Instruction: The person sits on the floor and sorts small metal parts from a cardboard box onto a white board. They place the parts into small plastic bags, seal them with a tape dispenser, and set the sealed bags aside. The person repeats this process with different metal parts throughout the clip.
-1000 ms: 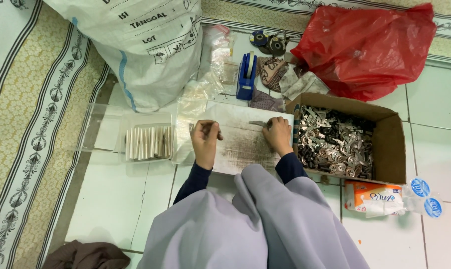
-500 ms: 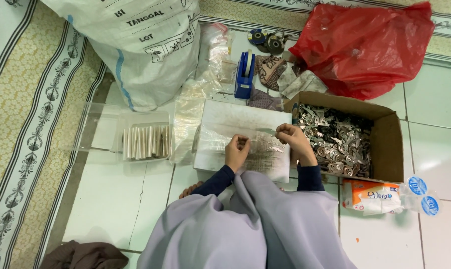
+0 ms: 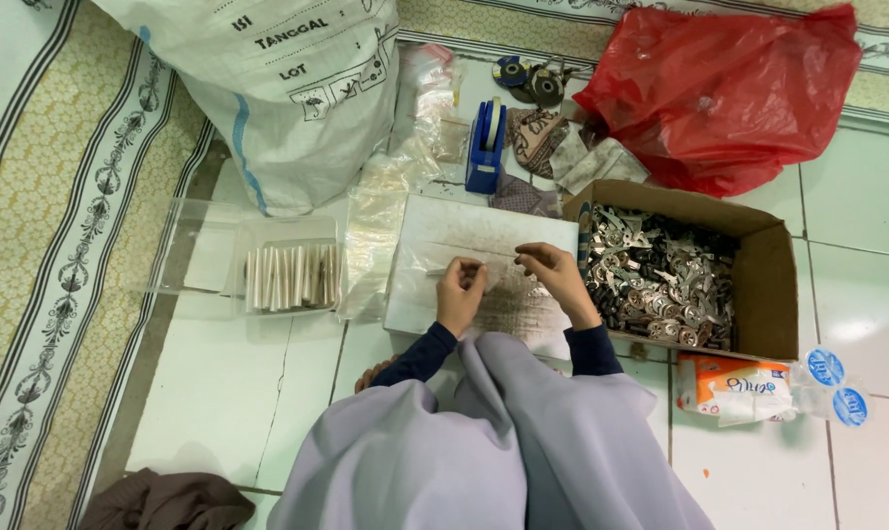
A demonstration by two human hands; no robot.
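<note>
A white tiled floor is spreading out under the seated person, edged by a patterned mat on the far left. Both hands are resting over a white board [image 3: 484,240] lying flat on the tiles just ahead of the grey-clad lap. The left hand [image 3: 461,291] is curling its fingers in a loose clench on the board, seemingly pinching something small and thin, though what it is cannot be told. The right hand [image 3: 554,273] is hovering just beside it, fingers bent and tips pinched together above the board's stained surface; whether it is gripping anything cannot be told. Directly to the right of the right hand, a cardboard box [image 3: 770,285] is sitting open, holding a heap of small metal parts [image 3: 660,280]. Well to the left of the left hand, a clear plastic tray [image 3: 209,257] is holding a row of pale thin strips [image 3: 289,276]. Beyond the hands, a blue tape dispenser [image 3: 486,145] is standing upright, with a large white sack [image 3: 287,88] to its left and a red plastic bag [image 3: 729,93] to its right. Near the right elbow, a tissue pack [image 3: 729,385] is lying on the tiles.
</note>
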